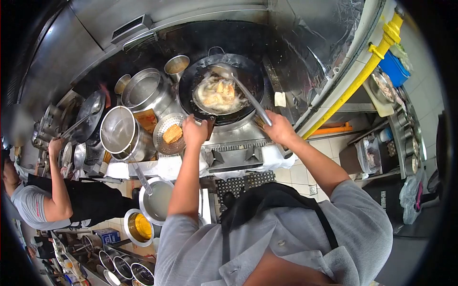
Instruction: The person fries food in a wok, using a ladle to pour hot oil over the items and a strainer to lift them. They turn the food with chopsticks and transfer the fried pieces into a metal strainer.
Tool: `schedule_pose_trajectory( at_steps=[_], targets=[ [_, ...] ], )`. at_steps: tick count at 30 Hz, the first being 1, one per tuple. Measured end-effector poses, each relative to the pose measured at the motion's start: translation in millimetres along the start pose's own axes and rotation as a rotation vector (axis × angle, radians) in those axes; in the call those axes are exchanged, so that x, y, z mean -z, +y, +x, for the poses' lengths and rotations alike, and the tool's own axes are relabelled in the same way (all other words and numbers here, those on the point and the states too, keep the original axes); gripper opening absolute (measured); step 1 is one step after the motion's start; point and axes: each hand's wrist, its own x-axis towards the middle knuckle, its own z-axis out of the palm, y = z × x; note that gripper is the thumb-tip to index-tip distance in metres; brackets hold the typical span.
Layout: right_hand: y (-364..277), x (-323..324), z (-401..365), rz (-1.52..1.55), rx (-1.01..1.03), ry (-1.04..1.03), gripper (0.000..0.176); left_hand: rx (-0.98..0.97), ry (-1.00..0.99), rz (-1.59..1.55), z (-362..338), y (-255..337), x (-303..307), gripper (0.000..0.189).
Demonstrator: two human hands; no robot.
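My left hand (195,131) is closed at the wooden handle (210,127) of a perforated strainer, whose metal bowl shows beside it on the left. A fried golden block (172,134) lies in a perforated skimmer (168,147) just left of that hand. My right hand (278,127) is wrapped round the end of a long-handled metal ladle (245,91). The ladle's head reaches into the large black wok (254,78), where golden pieces (223,91) fry in foaming oil.
Metal pots (143,89) and a round strainer (118,129) stand on the left. A co-worker's hand (56,144) holds a ladle over another wok (82,114). A yellow pipe (353,89) runs along the right. Below are a pale-liquid pot (159,199) and a yellow-liquid bowl (141,226).
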Motion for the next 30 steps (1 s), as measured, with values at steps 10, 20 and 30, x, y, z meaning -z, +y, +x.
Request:
schedule_pose_trajectory(
  at_steps=[10, 20, 30],
  targets=[
    [4, 37, 26, 0.094, -0.056, -0.04, 0.045, -0.118, -0.969, -0.355, -305, 0, -131, 0.049],
    [-56, -13, 62, 0.009, 0.1, -0.118, 0.048, -0.018, -1.476, -0.237, -283, 34, -199, 0.061],
    [-166, -229, 48, 0.277, 0.214, -0.178, 0.053, 0.626, -1.172, -0.824, -232, -46, 89, 0.026]
  ],
)
